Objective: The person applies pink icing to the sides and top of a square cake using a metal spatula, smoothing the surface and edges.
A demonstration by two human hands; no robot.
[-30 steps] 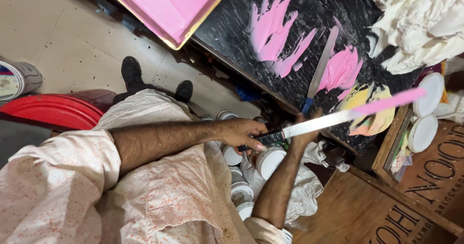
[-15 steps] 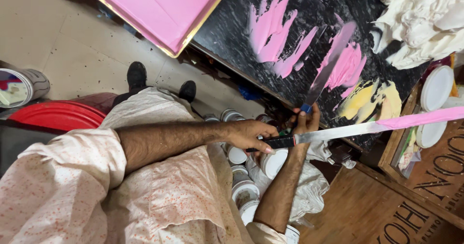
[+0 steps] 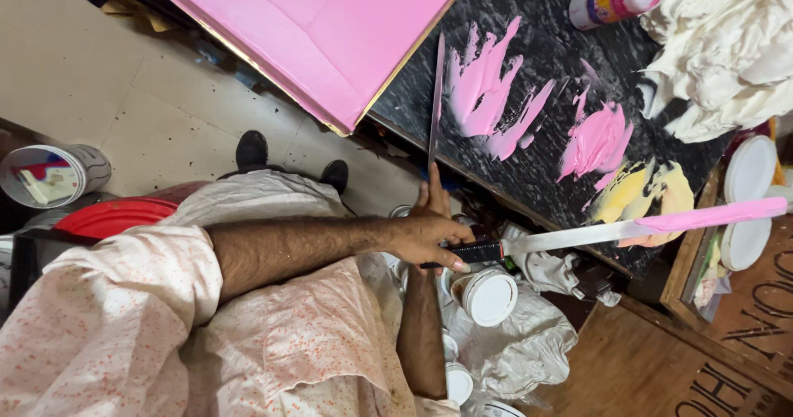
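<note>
Palette knives were in both hands at this moment. The left hand (image 3: 429, 239) had its fingers closed around the black handle of a long knife (image 3: 628, 229), whose blade reached to the right over the front edge of the black tabletop (image 3: 537, 45). The far half of that blade carried a thick coat of pink paint. The right hand (image 3: 431, 198) came up from below, and its fingers seemed to pinch the handle of a thinner knife (image 3: 435, 95), which pointed up along the left edge of the tabletop, beside the pink board (image 3: 322, 29); the grip itself was partly hidden behind the left hand.

I judged several risks. The loaded blade hung partly beyond the tabletop, above the white lidded pots (image 3: 489, 295) and the crumpled cloth (image 3: 529, 347), so a tilt of the wrist could let paint drop on them. The two hands were touching or nearly so, and the handles crossed close together, so one knife could knock the other. The thin blade stood just beside the painted board, and a small slip could scratch its surface. The yellow paint (image 3: 652, 192) lay near the pink, and a careless sweep could mix them.
</note>
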